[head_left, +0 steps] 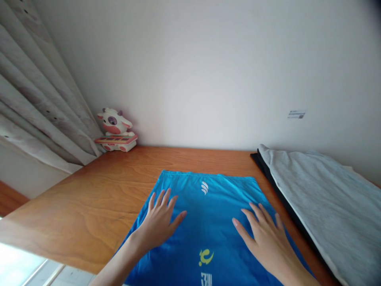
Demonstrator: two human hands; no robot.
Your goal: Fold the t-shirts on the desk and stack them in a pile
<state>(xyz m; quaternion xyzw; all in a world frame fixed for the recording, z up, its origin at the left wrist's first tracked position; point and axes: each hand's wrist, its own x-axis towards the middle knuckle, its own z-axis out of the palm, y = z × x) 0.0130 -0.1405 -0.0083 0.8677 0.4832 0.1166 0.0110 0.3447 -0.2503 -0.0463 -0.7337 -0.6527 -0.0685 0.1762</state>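
A blue garment (208, 222) lies spread on the wooden table, its far edge straight and its shade darker towards me. It bears a white logo near that far edge, with a yellow mark and white lettering closer to me. Over its left side is my left hand (160, 220), fingers spread and nothing held. My right hand (264, 234) is over the right side, likewise with fingers apart and holding nothing. Both palms face down at the cloth; whether they press on it I cannot tell. The garment's near end runs out of view.
To the right, a grey garment (324, 190) lies on top of black cloth (285, 210). A toy cow with a small keyboard (116, 129) stands at the table's (89, 206) back left, beside a curtain (41, 91). Behind rises a white wall (205, 75) with a small label (297, 114).
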